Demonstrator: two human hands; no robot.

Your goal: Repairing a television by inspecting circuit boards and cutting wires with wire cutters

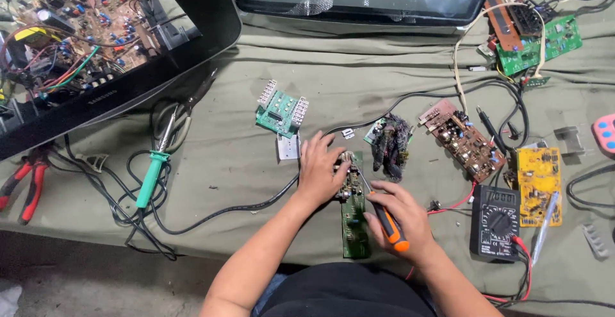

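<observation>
Olive-green cloth [256,163] covers a repair bench crowded with electronics, where a person seated at its near edge works on a long green circuit board [354,224] lying just in front of them. Their left hand [318,169] presses down on the board's far end, fingers spread flat over the cluster of components there, gripping nothing but pinning the board to the cloth. Their right hand [402,217] is closed around an orange-handled screwdriver [386,222], its thin shaft angled up to the left, the tip meeting the board beside the left fingertips. Doing this well appears to call for a firm hold-down with the left hand, and light, controlled pressure on the tip so it does not skid across neighbouring parts or into the fingers. A black multimeter [496,222] sits to the right, a green-handled soldering iron [152,175] to the left, a brown circuit board [464,139] beyond.
</observation>
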